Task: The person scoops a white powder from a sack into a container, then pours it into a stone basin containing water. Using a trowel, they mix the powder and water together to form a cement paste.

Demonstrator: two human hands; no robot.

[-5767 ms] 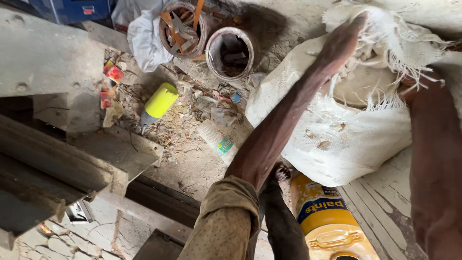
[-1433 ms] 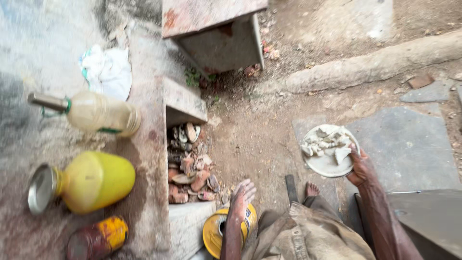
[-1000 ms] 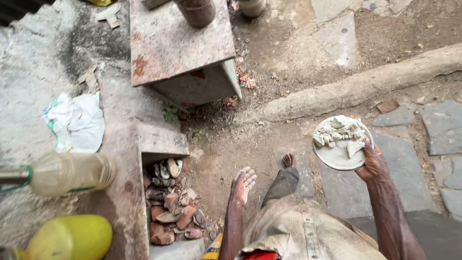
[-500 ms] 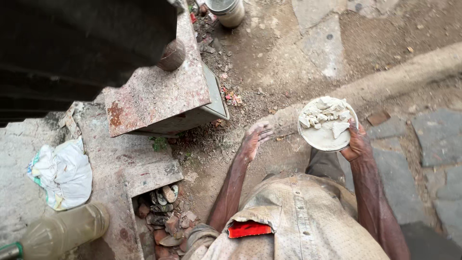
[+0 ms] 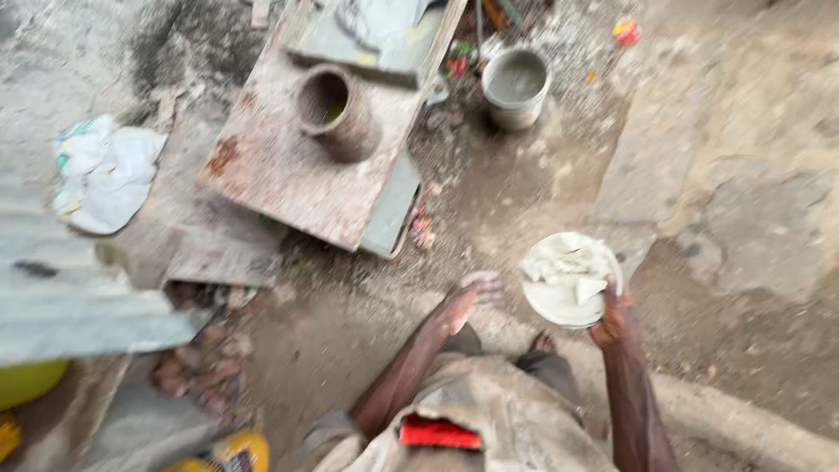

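Note:
My right hand (image 5: 610, 320) grips the near rim of a round white plate (image 5: 559, 301) that carries pale whitish lumps (image 5: 566, 260). It holds the plate level at about waist height over the dirt ground. My left hand (image 5: 468, 298) hangs free to the left of the plate, fingers apart and holding nothing, dusted with pale powder. Below the hands I see my dusty shirt with a red object (image 5: 440, 432) in the chest pocket, and one foot (image 5: 542, 342).
A rusty metal slab (image 5: 288, 179) lies ahead with a brown pot (image 5: 335, 109) on it. A grey bucket (image 5: 516, 86) stands farther off. A crumpled white bag (image 5: 107, 171) rests on concrete at left. Flat stones (image 5: 752, 201) lie at right. A yellow container (image 5: 26, 381) sits at the lower left.
The view has swung forward along the ground, bringing the slab, pot and bucket closer. My right hand still holds the plate. My left hand stays free beside it.

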